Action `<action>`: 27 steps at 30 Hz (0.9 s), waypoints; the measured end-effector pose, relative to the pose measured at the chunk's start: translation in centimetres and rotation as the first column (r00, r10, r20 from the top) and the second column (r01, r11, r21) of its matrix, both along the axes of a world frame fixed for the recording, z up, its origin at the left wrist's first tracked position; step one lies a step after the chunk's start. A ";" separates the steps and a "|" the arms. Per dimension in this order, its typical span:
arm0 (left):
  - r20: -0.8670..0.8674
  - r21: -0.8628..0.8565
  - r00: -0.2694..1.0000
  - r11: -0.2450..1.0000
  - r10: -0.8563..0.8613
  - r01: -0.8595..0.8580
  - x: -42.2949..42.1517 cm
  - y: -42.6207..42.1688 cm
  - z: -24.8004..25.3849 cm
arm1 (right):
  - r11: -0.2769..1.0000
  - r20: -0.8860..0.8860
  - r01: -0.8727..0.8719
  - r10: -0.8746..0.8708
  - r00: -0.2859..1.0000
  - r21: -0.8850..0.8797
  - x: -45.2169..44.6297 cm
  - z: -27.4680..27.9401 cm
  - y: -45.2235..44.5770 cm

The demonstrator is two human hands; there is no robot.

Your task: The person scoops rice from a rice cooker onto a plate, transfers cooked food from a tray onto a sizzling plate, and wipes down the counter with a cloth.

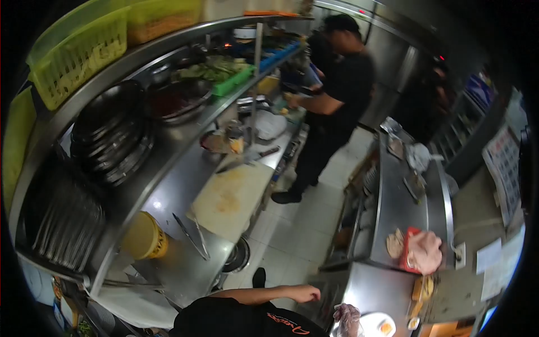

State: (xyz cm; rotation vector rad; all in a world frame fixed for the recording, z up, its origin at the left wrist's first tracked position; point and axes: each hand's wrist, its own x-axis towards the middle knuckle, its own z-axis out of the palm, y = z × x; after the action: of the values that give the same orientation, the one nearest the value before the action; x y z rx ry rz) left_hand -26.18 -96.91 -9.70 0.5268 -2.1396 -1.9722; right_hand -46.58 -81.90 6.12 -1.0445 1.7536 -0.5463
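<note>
My left hand (306,293) is bare, with the fingers curled closed, and I see nothing in it. It hangs at the near edge of the steel counter on the right. My right hand (346,319) wears a clear plastic glove and is beside a white plate (375,326) holding a small orange-yellow item (386,328). Its fingers are blurred and partly cut off by the frame, so their grip is unclear. A small white dish (414,323) lies right of the plate.
A red container with pink contents (424,251) stands farther along that counter. Across the aisle are a stained cutting board (227,196), a knife (247,159), tongs (192,236) and a yellow bucket (145,236). A co-worker (342,84) stands in the aisle.
</note>
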 end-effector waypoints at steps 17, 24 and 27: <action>0.315 0.197 0.662 0.636 0.680 -0.746 23.0 -17.7 8.0 | 0.754 0.576 0.254 0.195 0.794 -0.605 -6.7 -14.8 -83.1; 0.434 0.209 0.327 0.260 0.840 -0.943 22.2 -25.6 11.5 | 0.644 0.770 0.502 0.226 0.597 -0.578 5.7 -14.3 -94.7; 0.266 0.156 0.428 0.400 0.864 -0.903 20.6 -34.4 16.7 | 0.631 0.906 0.739 -0.131 0.402 -0.237 9.1 -11.4 -92.5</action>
State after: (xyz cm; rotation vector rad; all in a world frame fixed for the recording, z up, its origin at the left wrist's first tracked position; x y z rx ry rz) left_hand -5.60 -131.32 7.03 1.5255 -1.0892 -1.5313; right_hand -37.53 -174.40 -5.25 -0.4393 0.9018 -1.7984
